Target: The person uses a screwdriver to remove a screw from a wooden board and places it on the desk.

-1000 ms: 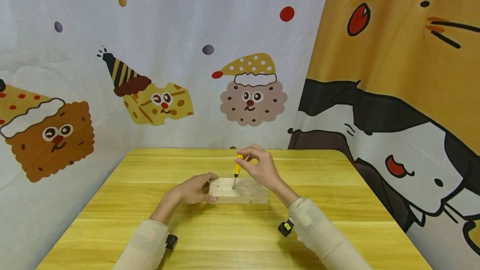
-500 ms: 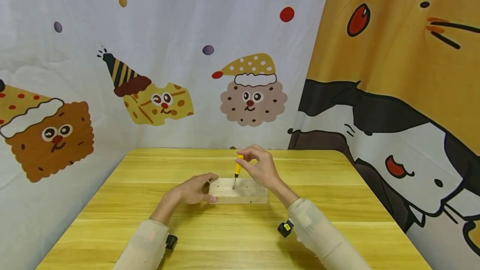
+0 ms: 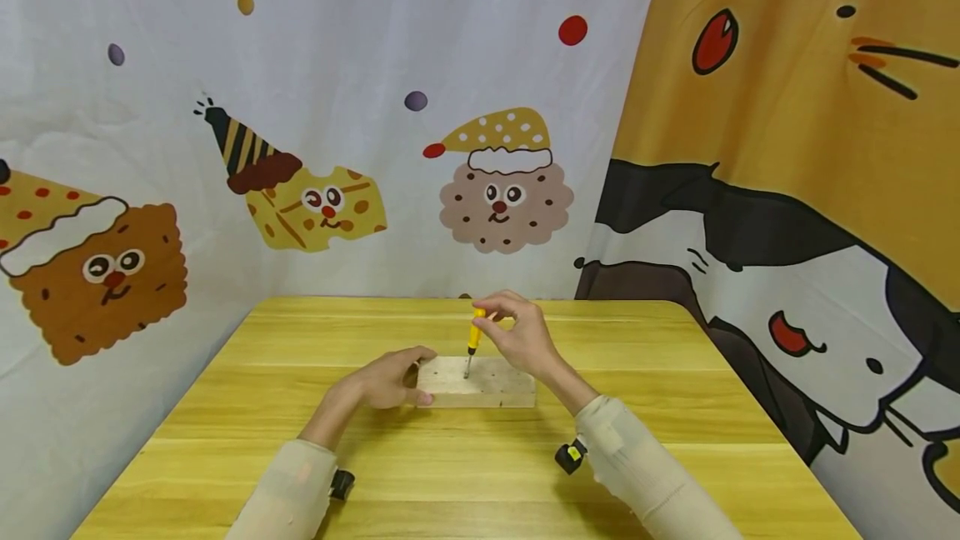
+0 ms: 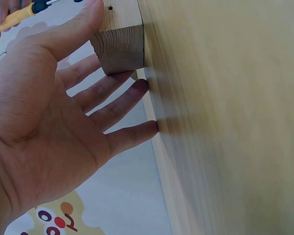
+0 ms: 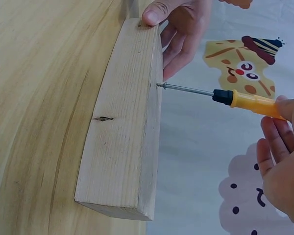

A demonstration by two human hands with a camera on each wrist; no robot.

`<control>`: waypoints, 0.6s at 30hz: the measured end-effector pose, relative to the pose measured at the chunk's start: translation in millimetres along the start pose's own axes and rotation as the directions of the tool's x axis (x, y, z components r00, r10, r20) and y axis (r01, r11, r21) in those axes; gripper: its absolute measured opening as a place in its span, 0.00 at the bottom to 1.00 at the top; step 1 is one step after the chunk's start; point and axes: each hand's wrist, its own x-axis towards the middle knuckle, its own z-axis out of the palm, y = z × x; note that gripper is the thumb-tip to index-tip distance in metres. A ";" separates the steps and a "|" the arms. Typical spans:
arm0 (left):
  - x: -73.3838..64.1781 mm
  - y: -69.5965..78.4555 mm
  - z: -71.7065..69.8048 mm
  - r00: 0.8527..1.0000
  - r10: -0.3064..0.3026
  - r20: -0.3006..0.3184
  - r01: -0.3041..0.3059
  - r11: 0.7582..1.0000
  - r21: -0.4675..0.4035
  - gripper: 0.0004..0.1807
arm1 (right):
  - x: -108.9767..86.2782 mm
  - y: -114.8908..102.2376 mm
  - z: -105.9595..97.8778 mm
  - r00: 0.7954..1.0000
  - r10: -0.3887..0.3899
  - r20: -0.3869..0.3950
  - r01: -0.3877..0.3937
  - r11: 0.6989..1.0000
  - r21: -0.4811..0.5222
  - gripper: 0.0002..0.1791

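A pale wooden block (image 3: 487, 399) lies lengthwise on the table, small dark holes dotting its top. My left hand (image 3: 384, 380) grips its left end, thumb on the near face and fingers round the far side; the left wrist view shows the thumb (image 4: 76, 30) against the wood and the lower fingers spread at the tabletop. With thumb and fingertips, my right hand (image 3: 523, 340) pinches the butt of a yellow-handled screwdriver (image 3: 475, 337). It stands nearly upright over the block. At its tip a screw (image 5: 160, 85) sits in the block's top, its head standing proud.
The wooden table (image 3: 480, 473) reaches back to a white curtain (image 3: 337, 48) printed with cartoon snacks. On the right hangs an orange curtain (image 3: 765, 115) with cartoon animals. Small black cameras sit on both wrists, including the right wrist camera (image 3: 570, 457).
The head view has shifted very slightly. Both hands keep their holds on the block and the screwdriver, with hardly any visible movement.
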 end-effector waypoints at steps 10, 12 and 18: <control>0.3 0.0 -0.8 1.000 0.008 -0.002 -0.008 1.000 -0.007 0.45 | -0.5 -3.0 -3.0 1.000 0.024 0.018 -0.023 1.000 -0.012 0.15; 0.5 0.2 -0.8 1.000 0.004 -0.003 -0.004 1.000 -0.016 0.45 | -0.6 -2.3 -2.8 1.000 0.006 0.012 -0.006 1.000 -0.003 0.15; 0.4 0.2 -0.5 1.000 0.001 0.001 -0.001 1.000 -0.020 0.45 | 0.0 0.2 -1.9 1.000 -0.016 -0.020 0.017 0.999 0.035 0.14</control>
